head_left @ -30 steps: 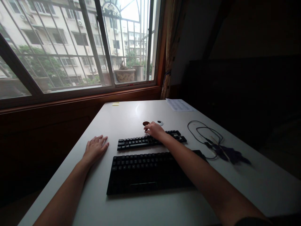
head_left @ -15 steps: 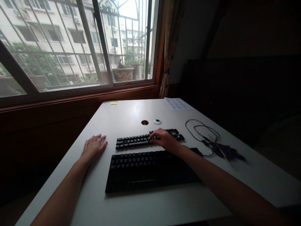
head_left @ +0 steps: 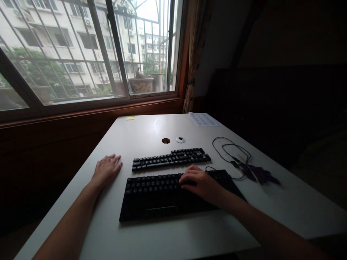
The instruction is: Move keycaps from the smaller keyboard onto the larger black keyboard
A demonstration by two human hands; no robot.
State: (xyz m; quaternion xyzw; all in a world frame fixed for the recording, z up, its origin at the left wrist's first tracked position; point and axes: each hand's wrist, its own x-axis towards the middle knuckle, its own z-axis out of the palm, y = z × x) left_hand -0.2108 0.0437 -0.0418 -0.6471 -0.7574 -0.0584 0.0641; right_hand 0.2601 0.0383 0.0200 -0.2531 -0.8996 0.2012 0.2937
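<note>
A black keyboard [head_left: 151, 198] lies on the white table, its upper rows fitted with keycaps and its lower part bare and dark. My right hand [head_left: 200, 182] is over it, thumb and fingers pinched at the right end of the fitted rows. The keycap in that pinch is mostly hidden by the fingers. Behind the keyboard, loose black keycaps [head_left: 159, 161] stand close together in rows. To the left, my left hand [head_left: 106, 169] lies flat on the table with its fingers spread, holding nothing.
A black cable [head_left: 217, 146] loops across the table's right side, by a dark purple cloth [head_left: 261, 174] and a thin stick. Printed paper [head_left: 204, 119] lies at the far right corner, yellow sticky notes [head_left: 130, 118] at the far left. A round hole [head_left: 166, 141] and its white cover [head_left: 180, 140] are mid-table.
My right hand has moved from the loose keycaps toward me, onto the keyboard, its fingers still pinched. My left hand has stayed flat on the table.
</note>
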